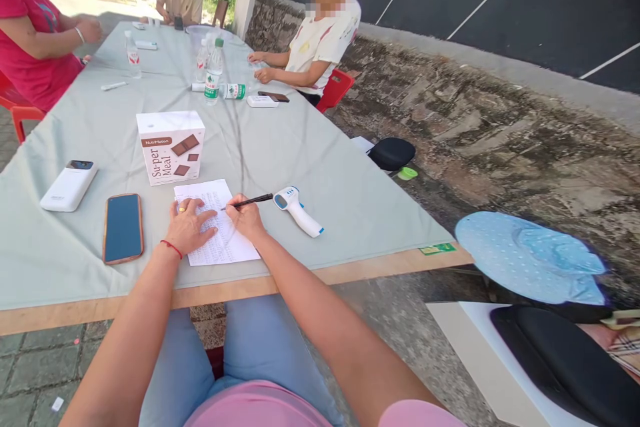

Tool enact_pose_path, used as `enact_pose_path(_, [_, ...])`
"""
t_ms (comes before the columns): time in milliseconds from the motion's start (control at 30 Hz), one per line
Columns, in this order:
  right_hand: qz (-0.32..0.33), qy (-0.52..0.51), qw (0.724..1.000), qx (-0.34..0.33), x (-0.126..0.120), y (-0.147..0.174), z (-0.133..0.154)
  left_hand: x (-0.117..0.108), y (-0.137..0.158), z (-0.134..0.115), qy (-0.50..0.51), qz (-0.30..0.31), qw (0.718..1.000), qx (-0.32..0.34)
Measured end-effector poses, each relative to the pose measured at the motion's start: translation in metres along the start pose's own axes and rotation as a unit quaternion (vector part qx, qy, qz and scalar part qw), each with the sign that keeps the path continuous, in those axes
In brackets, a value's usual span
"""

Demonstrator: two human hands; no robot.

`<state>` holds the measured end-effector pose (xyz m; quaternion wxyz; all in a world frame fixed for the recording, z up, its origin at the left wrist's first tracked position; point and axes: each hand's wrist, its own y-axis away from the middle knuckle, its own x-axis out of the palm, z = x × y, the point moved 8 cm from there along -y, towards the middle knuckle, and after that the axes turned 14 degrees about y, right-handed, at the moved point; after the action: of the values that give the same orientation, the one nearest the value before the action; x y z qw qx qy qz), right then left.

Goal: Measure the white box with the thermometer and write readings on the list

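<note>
A sheet of white paper [220,250] covered with rows of small writing lies near the front edge of the table. Flat on its left side rests my left hand [190,223], fingers spread, a ring on one finger. My right hand [245,219] grips a black pen [255,201], its tip down on the paper. Just right of that hand lies a white and blue infrared thermometer [299,211]. Behind the paper stands a white Super Meal box [173,150]. Left of the paper is a phone [123,228] in a brown case.
A white power bank [70,185] lies at the left on the cloth-covered table [350,207]. Water bottles [213,73] stand farther back. Several people sit around the far part. A blue hat [530,253] is off the right corner, near a stone wall [450,127].
</note>
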<state>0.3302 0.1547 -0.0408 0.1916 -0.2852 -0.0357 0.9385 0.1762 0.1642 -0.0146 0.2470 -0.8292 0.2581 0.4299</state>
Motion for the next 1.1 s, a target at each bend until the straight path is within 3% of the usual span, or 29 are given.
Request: enact_pose_path(1100, [-0.013, 0.004, 1.0, 0.006, 0.0001, -0.0008, -0.0051, 0.0014, 0.0002, 0.0005, -0.016, 0.015, 1.0, -0.006])
